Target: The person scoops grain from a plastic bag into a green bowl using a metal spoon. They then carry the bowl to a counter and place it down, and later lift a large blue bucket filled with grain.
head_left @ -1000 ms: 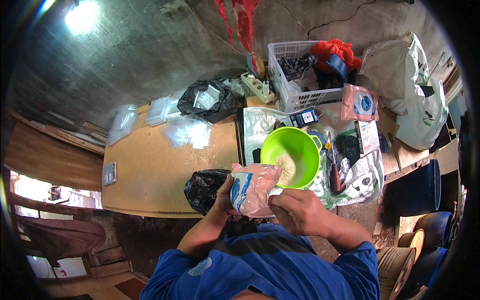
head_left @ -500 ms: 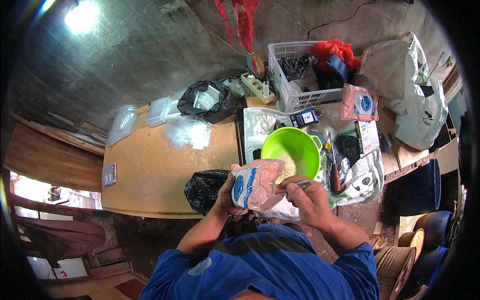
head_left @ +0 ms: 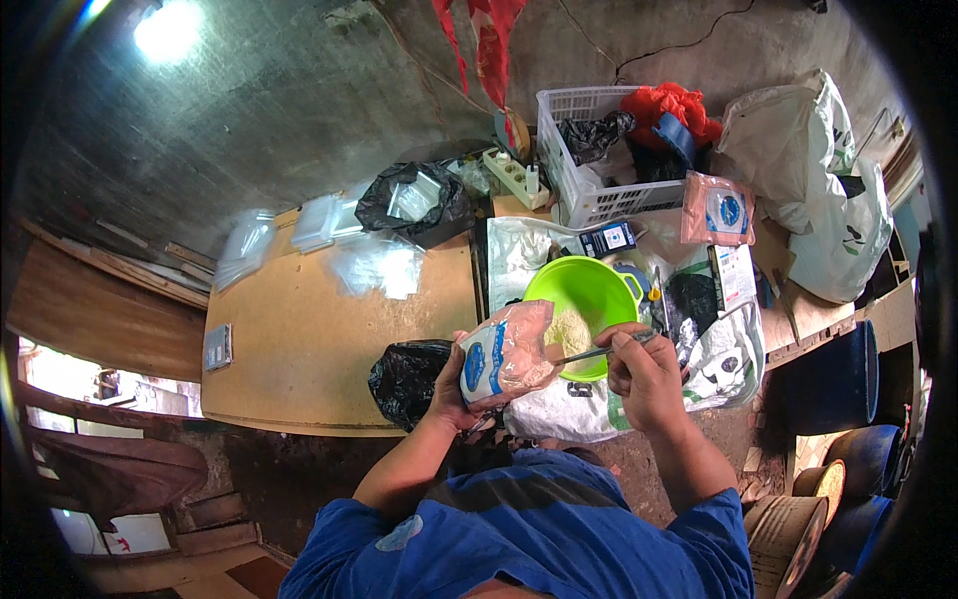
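One pink packet I see in the left hand, whose fingers curl around it, near the green bowl; the right hand pinches a slender grey tool between its fingers.

A mottled grey wall rises behind everything, crossed at the upper right by a thin dark line (crack or wire, it is hard to tell), with a glaring white lamp at the upper left. Before it stands a desk with a plain light-brown wooden top, and at the left a brown wooden panel sits above a bright, washed-out opening. The floor is dark and stained, and blue barrels and a brownish drum crowd the right side.
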Tool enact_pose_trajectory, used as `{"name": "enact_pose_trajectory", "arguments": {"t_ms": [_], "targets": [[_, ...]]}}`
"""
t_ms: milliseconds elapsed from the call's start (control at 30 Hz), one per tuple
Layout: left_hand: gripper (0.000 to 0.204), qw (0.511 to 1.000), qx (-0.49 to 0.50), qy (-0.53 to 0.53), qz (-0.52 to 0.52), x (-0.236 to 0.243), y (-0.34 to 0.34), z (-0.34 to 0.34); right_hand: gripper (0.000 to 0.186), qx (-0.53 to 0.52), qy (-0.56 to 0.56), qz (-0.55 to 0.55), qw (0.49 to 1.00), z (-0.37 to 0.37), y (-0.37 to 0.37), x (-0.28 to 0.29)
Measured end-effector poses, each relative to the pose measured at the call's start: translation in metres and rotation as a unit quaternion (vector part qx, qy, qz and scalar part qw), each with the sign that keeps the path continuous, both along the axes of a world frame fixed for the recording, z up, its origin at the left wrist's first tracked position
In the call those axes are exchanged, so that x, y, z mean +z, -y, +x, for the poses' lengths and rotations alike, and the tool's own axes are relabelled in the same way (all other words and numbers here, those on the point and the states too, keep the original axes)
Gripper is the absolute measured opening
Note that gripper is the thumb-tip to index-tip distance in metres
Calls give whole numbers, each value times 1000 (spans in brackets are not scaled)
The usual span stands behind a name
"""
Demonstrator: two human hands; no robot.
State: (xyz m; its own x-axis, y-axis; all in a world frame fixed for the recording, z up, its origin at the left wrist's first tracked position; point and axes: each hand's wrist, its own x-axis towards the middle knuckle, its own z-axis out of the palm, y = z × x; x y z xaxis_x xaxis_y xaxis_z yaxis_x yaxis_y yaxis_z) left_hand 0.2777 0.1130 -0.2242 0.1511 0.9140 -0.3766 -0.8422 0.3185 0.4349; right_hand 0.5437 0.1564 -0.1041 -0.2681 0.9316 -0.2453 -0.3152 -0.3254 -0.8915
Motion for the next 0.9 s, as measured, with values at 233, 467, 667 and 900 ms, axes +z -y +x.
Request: {"name": "enact_pose_trajectory", "arguments": {"t_ms": [233,467,667,900], "targets": [[75,999,-15,36,-18,7,-3,3,22,-31,-20,2,999,11,-3,2],[75,999,-3,25,-21,10,-4,8,21,-68,-23,24,997,21,-6,3],[76,998,-24,58,-20,19,-6,9,20,-108,-43,16,993,33,-9,0],[71,996,-3,79,-44,4,-9,5,19,-157,-43,13,987,50,-13,-8]]}}
